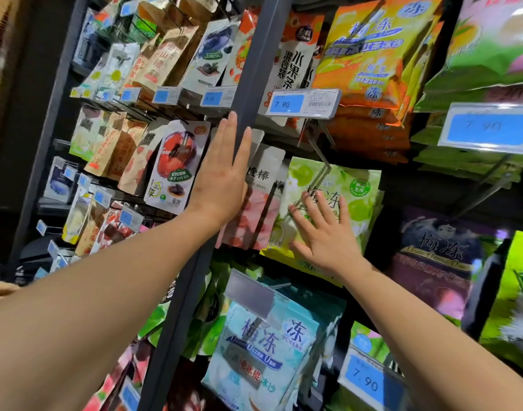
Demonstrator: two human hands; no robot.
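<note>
The left hand (221,176) is open: its fingers are straight, held close together and pointing up. They lie along the front of the gray post (254,69), the upright of the shelf rack. The back of the hand faces the camera. Its palm side is turned toward a white-and-pink bag (260,209) hanging just right of the post, but I cannot tell whether the palm touches that bag.

The right hand (325,235) is also open, with fingers spread and straight. It lies flat on the printed face of the green bag (358,185) and grips nothing.

The green bag hangs right of the post, just beyond the white-and-pink bag, from a metal hook (319,146) at its top edge. Its long axis runs top to bottom. It is tilted, so the bottom corner swings toward the post and the top leans away from it. The printed front faces outward, toward the camera.

Above the green bag and right of the post, a blue price tag (303,102) reads 7.90, and an orange bag (370,51) hangs beside it. Below the green bag is a light-blue bag (263,351). Farther right of the post is a purple bag (438,256). Left of the post, just beside the left hand, hangs a white bag with a red plum picture (177,167).
</note>
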